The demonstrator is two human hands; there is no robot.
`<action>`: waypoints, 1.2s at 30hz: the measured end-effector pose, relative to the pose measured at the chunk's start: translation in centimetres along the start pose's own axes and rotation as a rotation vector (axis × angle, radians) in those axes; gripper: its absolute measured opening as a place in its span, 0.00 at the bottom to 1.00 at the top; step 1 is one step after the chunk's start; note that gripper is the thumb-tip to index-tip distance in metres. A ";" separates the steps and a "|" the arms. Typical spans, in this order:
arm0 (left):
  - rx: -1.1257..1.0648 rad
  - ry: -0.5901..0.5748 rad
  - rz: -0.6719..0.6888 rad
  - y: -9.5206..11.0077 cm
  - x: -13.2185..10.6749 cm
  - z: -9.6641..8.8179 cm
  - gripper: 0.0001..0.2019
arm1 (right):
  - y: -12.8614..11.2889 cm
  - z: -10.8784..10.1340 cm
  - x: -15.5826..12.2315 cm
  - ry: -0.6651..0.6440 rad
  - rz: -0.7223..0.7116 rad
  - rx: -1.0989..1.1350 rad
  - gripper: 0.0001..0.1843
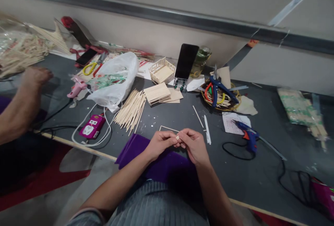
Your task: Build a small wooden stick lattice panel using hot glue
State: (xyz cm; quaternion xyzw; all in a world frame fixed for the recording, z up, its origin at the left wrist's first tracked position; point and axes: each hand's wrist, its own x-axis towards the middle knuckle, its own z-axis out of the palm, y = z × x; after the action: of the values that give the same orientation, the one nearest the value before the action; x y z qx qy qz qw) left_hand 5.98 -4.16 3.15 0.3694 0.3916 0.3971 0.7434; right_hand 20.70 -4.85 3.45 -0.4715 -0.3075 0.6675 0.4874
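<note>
My left hand (159, 145) and my right hand (195, 146) meet above the purple cloth (134, 149) at the table's near edge. Between their fingertips they pinch small pale wooden stick pieces (177, 137); the fingers hide part of these. Just beyond my knuckles shows a thin wooden stick frame (169, 128) with one corner visible; I cannot tell whether it is held or lying on the table. A fanned pile of wooden sticks (130, 111) is to the left of my hands. To their right lie a loose stick (198, 116) and a white pointed tool (207, 130).
A blue glue gun (249, 135) with its cord lies right. Behind are a basket of pliers (220, 95), a propped phone (186, 61), a stick-built tray (162, 70) and a plastic bag (114, 80). A purple power strip (92, 126) and another person's arm (23, 104) are left.
</note>
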 end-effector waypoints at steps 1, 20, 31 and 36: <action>-0.002 0.016 0.005 0.0 0.0 0.1 0.18 | 0.1 0.0 0.0 0.005 -0.007 -0.018 0.14; 0.313 0.094 0.272 0.2 -0.4 0.3 0.14 | 1.1 0.7 -0.2 0.096 -0.158 0.020 0.09; -0.082 0.100 0.024 -0.8 0.0 0.4 0.19 | 0.6 1.6 -0.1 0.064 0.117 0.279 0.14; -0.073 0.097 0.019 -1.1 -0.1 0.3 0.18 | 1.0 1.7 -0.1 0.080 0.046 0.206 0.13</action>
State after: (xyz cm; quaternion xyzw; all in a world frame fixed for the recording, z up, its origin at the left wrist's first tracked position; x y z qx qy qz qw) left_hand 6.57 -4.76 2.38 0.3261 0.4090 0.4355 0.7326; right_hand 18.80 -5.16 3.19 -0.4522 -0.2065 0.6872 0.5298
